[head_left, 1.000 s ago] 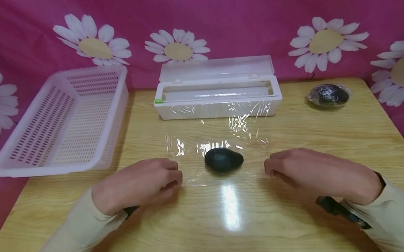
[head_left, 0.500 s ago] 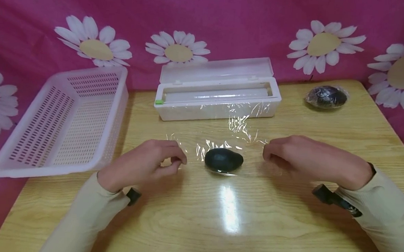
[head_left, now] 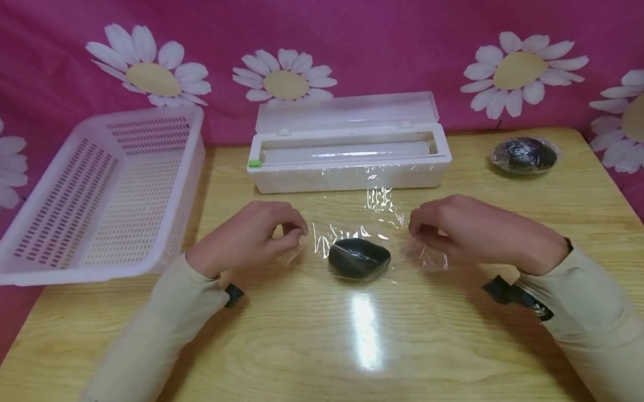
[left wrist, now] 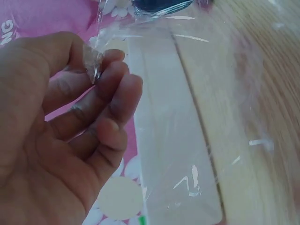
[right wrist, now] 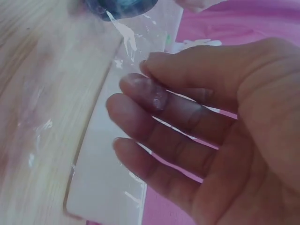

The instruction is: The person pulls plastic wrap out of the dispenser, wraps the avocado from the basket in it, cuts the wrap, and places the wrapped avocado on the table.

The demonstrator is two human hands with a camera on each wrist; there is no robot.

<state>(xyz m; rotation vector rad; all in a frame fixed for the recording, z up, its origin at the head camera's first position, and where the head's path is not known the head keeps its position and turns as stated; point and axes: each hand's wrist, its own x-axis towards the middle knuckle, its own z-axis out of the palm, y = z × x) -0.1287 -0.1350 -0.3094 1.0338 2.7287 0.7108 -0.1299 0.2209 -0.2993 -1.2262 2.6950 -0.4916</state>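
A dark avocado (head_left: 358,260) lies on the wooden table, with clear plastic wrap (head_left: 379,198) running from the dispenser box down and over it. My left hand (head_left: 251,234) pinches one corner of the wrap between thumb and forefinger, left of the avocado; in the left wrist view a crumpled bit of wrap (left wrist: 93,63) shows at the fingertips. On the other side my right hand (head_left: 465,233) pinches the opposite corner. In the right wrist view, film drapes over its fingers (right wrist: 145,91), and the dark avocado (right wrist: 122,7) appears at the top.
Behind the avocado stands the white wrap dispenser box (head_left: 350,177), lid up, a roll (head_left: 357,151) inside and a green cutter tab at its left. A white slotted basket (head_left: 176,217) is at the left. One wrapped avocado (head_left: 523,156) sits at the back right.
Both hands have moved away from the table's front and slightly inward, carrying the film's near edge back across the avocado. The avocado, box and basket stay about where they were.
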